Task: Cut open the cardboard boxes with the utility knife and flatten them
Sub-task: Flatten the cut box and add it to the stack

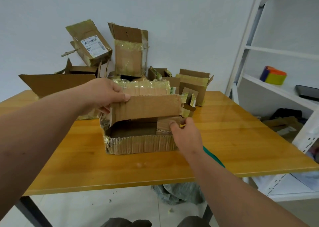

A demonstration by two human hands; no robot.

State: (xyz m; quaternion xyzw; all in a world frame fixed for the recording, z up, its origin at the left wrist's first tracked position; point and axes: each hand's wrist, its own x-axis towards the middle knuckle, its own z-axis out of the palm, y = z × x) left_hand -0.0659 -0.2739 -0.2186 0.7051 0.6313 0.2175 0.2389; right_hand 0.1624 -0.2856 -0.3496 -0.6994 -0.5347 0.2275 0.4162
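Behind the box [139,144] whose flaps both hands' fingers [125,98] pinch, opened boxes [129,52] crowd the table [233,140].

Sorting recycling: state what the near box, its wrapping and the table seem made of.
Near box: brown corrugated cardboard, matte; fluting shows along its torn front rim. Wrapping: apparently clear plastic tape over yellow-green print, glossy and wrinkled. Table: wood or wood-look laminate, orange grain, shiny with reflections.

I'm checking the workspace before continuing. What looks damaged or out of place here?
The box gripped by the left hand and right hand has ragged, torn corrugated edges. Behind it, the box with a shipping label leans tilted atop the pile. Crumpled plastic and scraps lie on the floor under the table.
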